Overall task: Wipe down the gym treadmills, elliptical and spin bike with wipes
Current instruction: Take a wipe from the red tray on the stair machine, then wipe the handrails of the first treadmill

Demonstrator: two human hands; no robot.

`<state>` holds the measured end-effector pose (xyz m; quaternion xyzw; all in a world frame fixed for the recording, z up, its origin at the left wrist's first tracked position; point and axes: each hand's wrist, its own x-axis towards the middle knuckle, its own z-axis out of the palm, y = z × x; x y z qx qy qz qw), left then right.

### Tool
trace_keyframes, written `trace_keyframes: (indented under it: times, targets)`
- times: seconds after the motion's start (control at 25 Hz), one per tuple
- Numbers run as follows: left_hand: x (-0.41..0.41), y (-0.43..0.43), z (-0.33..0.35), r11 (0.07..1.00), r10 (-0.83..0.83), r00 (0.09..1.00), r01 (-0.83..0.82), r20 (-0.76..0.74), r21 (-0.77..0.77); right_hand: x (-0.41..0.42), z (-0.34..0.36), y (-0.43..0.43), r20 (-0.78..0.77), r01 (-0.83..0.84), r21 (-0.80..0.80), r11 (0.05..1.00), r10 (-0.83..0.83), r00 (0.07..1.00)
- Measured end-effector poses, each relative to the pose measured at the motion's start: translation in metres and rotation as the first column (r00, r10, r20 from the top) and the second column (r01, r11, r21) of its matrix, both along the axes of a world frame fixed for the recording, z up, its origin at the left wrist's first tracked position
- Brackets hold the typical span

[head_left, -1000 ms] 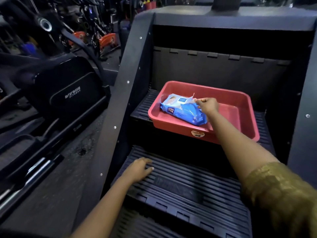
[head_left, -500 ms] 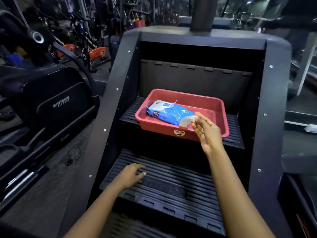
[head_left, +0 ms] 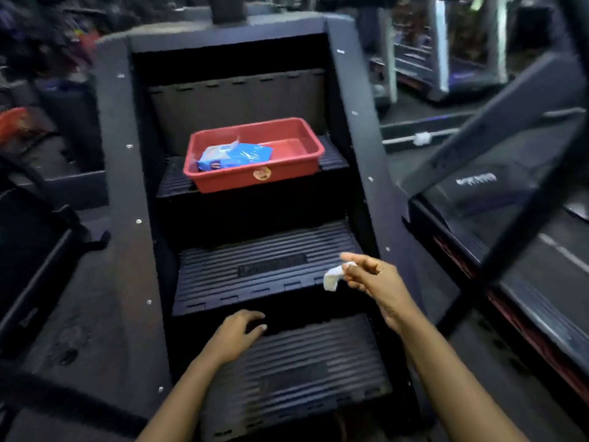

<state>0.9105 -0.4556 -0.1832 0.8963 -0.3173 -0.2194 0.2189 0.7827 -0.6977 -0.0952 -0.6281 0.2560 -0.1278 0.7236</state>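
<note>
Head camera view, looking down at a dark stair-climber machine (head_left: 347,100) with ribbed black steps. The right hand (head_left: 373,277) has come away from the red tub (head_left: 288,173) on the top step and now hangs over the right end of the middle step (head_left: 255,266). Its grip is narrow, thumb and fingertips pinching a small crumpled white wipe (head_left: 332,278) that dangles below the fingers. A second ago this hand was at the blue wipes packet (head_left: 236,156), which lies in the left half of the tub with its flap lifted. The left hand (head_left: 237,333) has dropped from the middle step to the back edge of the lowest step (head_left: 302,371); its grip is loose and spread, holding nothing, and blur hides whether it presses down. The view has also pulled back and swung right, so a treadmill (head_left: 497,199) now shows just beside the climber, with more treadmills far behind. The change suggests a fresh wipe is in hand and wiping can start, probably on that treadmill; no surface is yet being wiped.
</note>
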Motion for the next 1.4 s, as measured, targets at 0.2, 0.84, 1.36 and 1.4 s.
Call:
trace_keyframes:
  times: [0.2, 0.84, 1.36, 1.4]
  targets:
    - [-0.086, 0.006, -0.028, 0.979, -0.202, 0.974, 0.204, -0.101, 0.012, -0.145, -0.029, 0.049, -0.152, 0.188, 0.022, 0.982, -0.182, 0.971]
    - [-0.386, -0.241, -0.027, 0.634, -0.764, 0.619, 0.773, -0.183, -0.031, -0.530, -0.022, 0.012, -0.326, 0.776, -0.060, 0.628, -0.747, 0.579]
    - [-0.373, -0.399, -0.018, 0.849, -0.520, 0.837, 0.529, -0.169, 0.007, -0.499, -0.024, -0.271, -0.256, 0.515, -0.026, 0.857, -0.503, 0.825]
    - [-0.354, -0.411, -0.017, 0.875, -0.477, 0.863, 0.484, -0.166, 0.001, -0.474, -0.024, -0.294, -0.260, 0.469, -0.030, 0.883, -0.460, 0.849]
